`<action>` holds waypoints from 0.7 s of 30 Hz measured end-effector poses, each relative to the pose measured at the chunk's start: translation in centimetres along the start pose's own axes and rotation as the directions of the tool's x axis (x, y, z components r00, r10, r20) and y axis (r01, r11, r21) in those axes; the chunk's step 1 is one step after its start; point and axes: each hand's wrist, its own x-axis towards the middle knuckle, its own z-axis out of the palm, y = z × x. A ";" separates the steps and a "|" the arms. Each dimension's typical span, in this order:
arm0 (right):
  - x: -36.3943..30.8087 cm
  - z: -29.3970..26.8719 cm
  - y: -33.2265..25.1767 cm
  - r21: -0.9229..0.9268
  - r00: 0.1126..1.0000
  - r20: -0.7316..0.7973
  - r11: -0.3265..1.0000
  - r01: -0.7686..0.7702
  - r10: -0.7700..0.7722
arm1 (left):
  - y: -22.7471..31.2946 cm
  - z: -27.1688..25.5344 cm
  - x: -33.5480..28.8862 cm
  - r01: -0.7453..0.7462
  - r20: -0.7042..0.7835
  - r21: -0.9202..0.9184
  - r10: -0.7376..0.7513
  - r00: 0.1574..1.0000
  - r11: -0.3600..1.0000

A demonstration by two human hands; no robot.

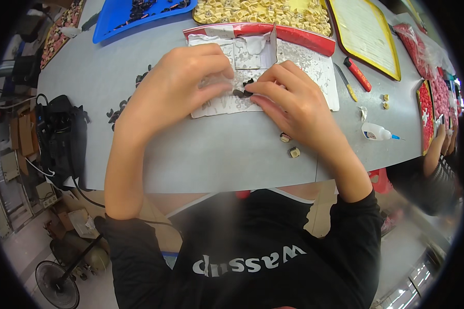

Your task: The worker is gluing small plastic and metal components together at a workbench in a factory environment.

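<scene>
My right hand (291, 98) pinches a small black piece (248, 91) between thumb and fingertips, low over a stained white cardboard sheet (314, 72) with a red edge. To its left my left hand (183, 77) is curved, thumb and fingers apart, with nothing visible between them. It hovers over the left part of the cardboard, slightly blurred. Several small black pieces (117, 114) lie on the table beside my left forearm, partly hidden by it. Near my right wrist sit two small cream-and-dark pieces (294, 152).
Behind the cardboard stand a blue tray (105, 23) of black pieces and a tray of cream pieces (263, 13). At right are a yellow-rimmed tray (366, 38), a knife (345, 82), a red-handled tool (357, 74) and a needle-tipped bottle (376, 132). Another person's hand (437, 144) works at far right.
</scene>
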 end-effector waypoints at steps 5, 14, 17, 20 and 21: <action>-0.2 0.1 0.4 0.011 1.000 -0.007 1.000 0.005 -0.005 | 0.2 1.0 0.5 -0.025 0.049 -0.122 0.032 0.998 0.992; -0.4 -0.8 0.2 0.039 0.998 0.059 0.999 0.034 -0.036 | 0.1 1.1 0.4 -0.033 0.095 -0.088 0.042 0.995 0.996; -0.2 -0.7 -0.4 0.051 0.998 0.043 0.997 0.053 -0.056 | 0.4 0.8 -0.2 -0.040 0.094 -0.004 0.040 0.995 0.999; -0.5 -1.0 -0.7 0.028 0.997 0.054 0.998 0.052 -0.053 | 0.4 1.2 -0.6 -0.063 0.085 0.055 0.058 0.995 0.996; -0.5 -1.2 -0.8 0.026 0.997 0.052 0.998 0.053 -0.054 | 0.5 1.3 -0.7 -0.076 0.075 0.093 0.069 0.995 0.993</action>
